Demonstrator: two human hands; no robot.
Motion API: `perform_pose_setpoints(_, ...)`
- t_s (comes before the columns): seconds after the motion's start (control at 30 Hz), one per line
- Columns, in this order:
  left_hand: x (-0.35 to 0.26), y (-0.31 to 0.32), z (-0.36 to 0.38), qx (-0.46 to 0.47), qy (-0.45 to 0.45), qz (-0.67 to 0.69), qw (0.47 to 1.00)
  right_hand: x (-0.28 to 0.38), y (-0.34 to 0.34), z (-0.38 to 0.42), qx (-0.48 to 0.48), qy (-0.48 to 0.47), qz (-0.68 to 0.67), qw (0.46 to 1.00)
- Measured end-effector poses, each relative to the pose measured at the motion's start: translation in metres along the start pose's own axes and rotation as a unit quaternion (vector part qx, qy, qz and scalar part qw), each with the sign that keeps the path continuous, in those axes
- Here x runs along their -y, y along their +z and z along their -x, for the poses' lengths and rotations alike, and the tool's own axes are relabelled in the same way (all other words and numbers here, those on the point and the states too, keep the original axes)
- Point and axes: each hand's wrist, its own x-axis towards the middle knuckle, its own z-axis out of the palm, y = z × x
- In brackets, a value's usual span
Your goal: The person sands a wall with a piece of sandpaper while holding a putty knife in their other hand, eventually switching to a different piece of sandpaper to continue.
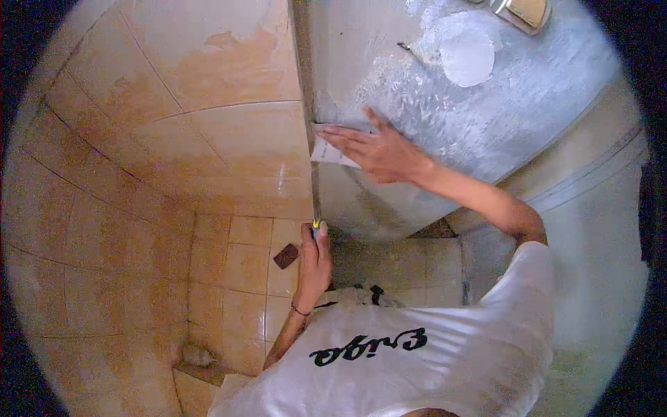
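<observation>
My left hand (316, 257), low in the middle, is closed round a yellow-and-grey handled tool (317, 226). A thin metal part of it points up along the narrow edge between the tiled wall and the grey panel. My right hand (385, 153) lies flat on a pale sheet of paper (330, 151) against the grey panel (354, 201), fingers stretched toward the panel's left edge and thumb apart. Part of the sheet is hidden under the fingers. Faint print shows on it.
Orange-stained tiles (229, 146) rise on the left. A dark brown piece (285, 256) lies on the tiles near my left hand. The panel bears a round white patch (467, 59), a small dark bit (403, 46) and a metal-and-beige object (524, 14) at the top right.
</observation>
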Motion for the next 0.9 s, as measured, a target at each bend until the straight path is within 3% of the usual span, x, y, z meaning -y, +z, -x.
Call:
perform_pose_setpoints(0.13,-0.006,0.0,-0.001,0.014,-0.035,0.011,0.999,-0.007,-0.005,-0.002,-0.052,0.039,-0.027,0.997)
perform_pose_setpoints(0.23,-0.007,0.0,0.004,-0.018,-0.001,-0.014,1.0,0.005,0.001,0.001,0.023,0.017,0.073,0.997)
perform_pose_setpoints(0.3,-0.007,0.002,0.0,-0.03,0.036,-0.011,0.999,-0.007,0.001,0.001,-0.055,0.053,-0.025,0.997)
perform_pose_setpoints(0.4,-0.007,-0.002,-0.001,-0.005,-0.004,0.009,1.0,0.004,-0.004,0.002,0.014,0.06,-0.046,0.997)
perform_pose_setpoints(0.5,0.001,0.001,-0.002,-0.01,0.029,-0.006,1.0,-0.006,0.004,0.001,-0.045,0.055,-0.017,0.997)
perform_pose_setpoints(0.6,-0.004,-0.001,0.001,-0.012,0.029,-0.027,0.999,-0.004,-0.005,0.0,-0.017,0.092,-0.007,0.996)
perform_pose_setpoints(0.73,-0.006,-0.002,-0.002,-0.025,0.075,-0.011,0.997,-0.004,-0.004,0.005,0.013,0.019,0.061,0.998)
perform_pose_setpoints(0.8,-0.005,-0.004,-0.001,0.05,-0.026,0.019,0.998,-0.012,-0.012,0.005,-0.019,0.059,-0.012,0.998)
perform_pose_setpoints(0.83,-0.004,-0.002,0.0,0.05,-0.028,0.02,0.998,-0.008,-0.009,0.006,-0.018,0.057,-0.013,0.998)
perform_pose_setpoints(0.9,-0.001,0.003,0.003,-0.018,0.044,-0.003,0.999,0.003,-0.002,0.008,0.027,0.034,0.023,0.999)
